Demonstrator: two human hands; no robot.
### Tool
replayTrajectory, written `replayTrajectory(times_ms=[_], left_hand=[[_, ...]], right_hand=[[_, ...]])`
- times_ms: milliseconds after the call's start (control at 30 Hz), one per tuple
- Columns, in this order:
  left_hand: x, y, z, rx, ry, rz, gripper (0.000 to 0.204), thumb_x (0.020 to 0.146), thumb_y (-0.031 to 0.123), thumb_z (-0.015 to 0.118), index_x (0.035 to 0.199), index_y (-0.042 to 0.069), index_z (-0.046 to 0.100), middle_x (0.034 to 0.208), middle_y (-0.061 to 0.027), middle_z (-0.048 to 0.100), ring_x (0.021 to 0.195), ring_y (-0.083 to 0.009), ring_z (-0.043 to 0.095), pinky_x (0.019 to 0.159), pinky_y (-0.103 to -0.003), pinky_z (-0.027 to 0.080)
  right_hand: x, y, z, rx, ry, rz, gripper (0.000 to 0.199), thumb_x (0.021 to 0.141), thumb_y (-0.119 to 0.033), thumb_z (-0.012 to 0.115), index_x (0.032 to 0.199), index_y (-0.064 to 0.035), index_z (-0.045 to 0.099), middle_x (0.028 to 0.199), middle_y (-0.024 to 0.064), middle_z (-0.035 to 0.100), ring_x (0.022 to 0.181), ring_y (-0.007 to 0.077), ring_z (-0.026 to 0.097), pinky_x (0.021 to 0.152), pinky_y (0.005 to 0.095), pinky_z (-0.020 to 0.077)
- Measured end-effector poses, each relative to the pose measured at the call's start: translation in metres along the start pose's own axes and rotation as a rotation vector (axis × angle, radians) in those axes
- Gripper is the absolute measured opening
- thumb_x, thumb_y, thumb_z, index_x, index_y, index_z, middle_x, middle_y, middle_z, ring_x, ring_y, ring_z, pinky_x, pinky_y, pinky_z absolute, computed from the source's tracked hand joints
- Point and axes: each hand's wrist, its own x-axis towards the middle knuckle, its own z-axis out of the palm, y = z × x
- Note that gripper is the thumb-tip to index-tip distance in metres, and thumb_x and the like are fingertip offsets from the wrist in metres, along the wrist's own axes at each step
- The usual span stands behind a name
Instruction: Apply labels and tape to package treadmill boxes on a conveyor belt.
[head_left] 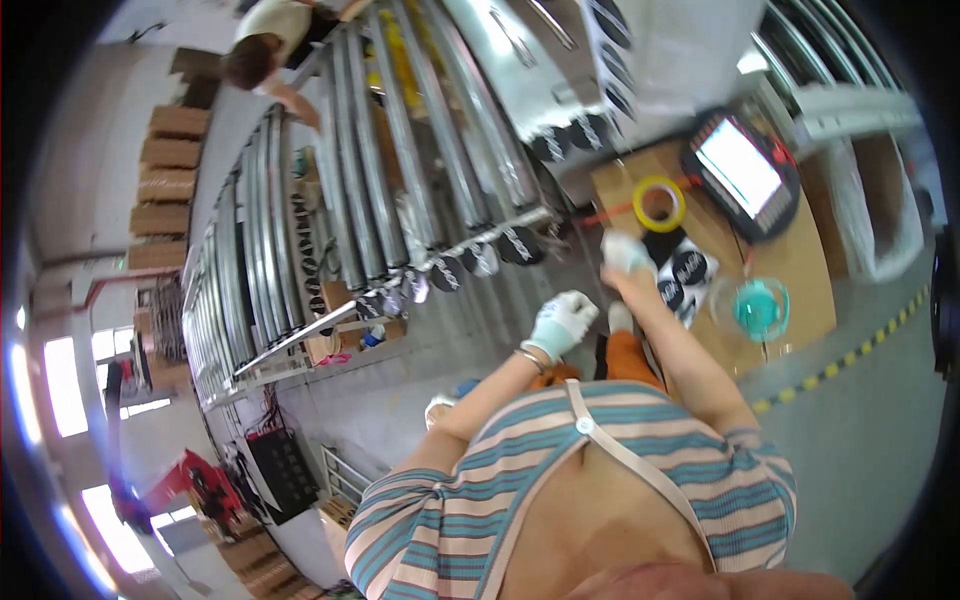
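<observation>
Grip the sticker sheet [688, 279] by its edge; likely light, flexible. Closure of your left hand [563, 325] and right hand [627, 258] cannot be told.

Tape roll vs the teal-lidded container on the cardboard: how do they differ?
Colour: the tape roll is yellow; the teal-lidded container looks clear below its lid.
Shape: the tape roll is a ring with a hole through its middle; the container is topped by a rounded lid.
Place: the tape roll lies closer to the right hand than the container does.
Shared: both rest on brown cardboard.
</observation>
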Motion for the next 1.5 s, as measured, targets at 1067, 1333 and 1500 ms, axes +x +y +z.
replayTrajectory(times_ms=[1067, 1333, 1500], left_hand=[[-0.043, 0.016, -0.155, -1.565, -0.378, 0.564, 0.028, 0.094, 0.018, 0.044, 0.117, 0.006, 0.053, 0.116, -0.0077, 0.056, 0.103, -0.0203, 0.056, 0.095, -0.037, 0.045], [-0.044, 0.017, -0.174, -1.684, -0.323, 0.451, 0.027, 0.093, 0.021, 0.049, 0.114, 0.006, 0.056, 0.113, -0.0059, 0.058, 0.104, -0.0198, 0.055, 0.096, -0.035, 0.042], [-0.063, 0.033, -0.194, -1.582, -0.066, 0.534, 0.024, 0.084, 0.010, 0.058, 0.108, 0.006, 0.060, 0.106, -0.0069, 0.060, 0.097, -0.0208, 0.057, 0.089, -0.033, 0.045]], right_hand=[[-0.139, -0.191, 0.104, 0.483, -0.151, -0.519, 0.014, 0.083, -0.009, 0.053, 0.092, -0.0003, 0.059, 0.084, 0.0022, 0.061, 0.076, 0.0065, 0.054, 0.067, 0.0230, 0.0429], [-0.130, -0.214, 0.124, 0.565, -0.061, -0.437, 0.018, 0.087, -0.022, 0.061, 0.084, -0.0044, 0.063, 0.072, -0.0018, 0.059, 0.063, 0.0038, 0.051, 0.056, 0.0198, 0.0393], [-0.117, -0.218, 0.122, 0.554, -0.187, -0.417, 0.019, 0.087, -0.023, 0.061, 0.084, -0.0049, 0.063, 0.072, -0.0015, 0.059, 0.064, 0.0041, 0.052, 0.057, 0.0206, 0.0400]])
